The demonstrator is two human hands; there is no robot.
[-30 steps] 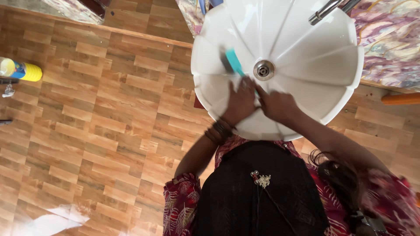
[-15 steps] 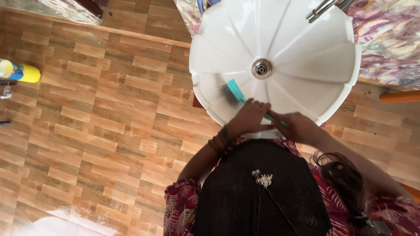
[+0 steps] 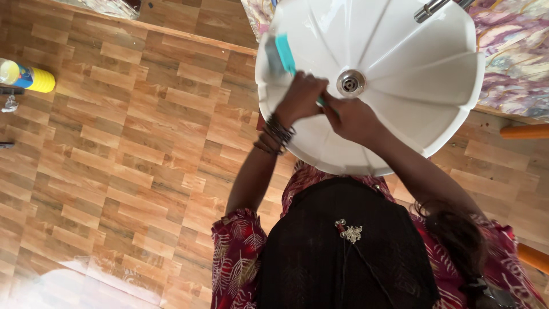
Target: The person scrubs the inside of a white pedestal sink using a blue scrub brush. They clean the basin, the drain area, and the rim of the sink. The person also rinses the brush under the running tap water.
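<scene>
over the white sink (image 3: 412, 109), both hands are on one teal brush (image 3: 284, 52). the left hand (image 3: 300, 98) is curled tight around the brush handle, and the right hand (image 3: 350, 117) is closed on the handle just beside it, so the two hands touch. the brush head sits up on the left inside wall of the sink, near the rim, away from the round metal drain (image 3: 350, 83).

the brush looks small and light, made of hard plastic that will not bend much. the bristle end looks a bit soft. the handle is the good place to hold it, down low, where the hands are now. the sink looks smooth and shiny, so the brush may slide on it easily.

the handle is hidden under the fingers, so i cannot see how long it is. the bristles are blurry and hard to make out. only a bit of the metal tap (image 3: 430, 10) shows at the top, the rest is cut off. dark bangles (image 3: 277, 133) sit on the left wrist. far off on the wood-look floor (image 3: 114, 143) lies a yellow bottle (image 3: 27, 76), and beside it some small things too tiny to tell.
</scene>
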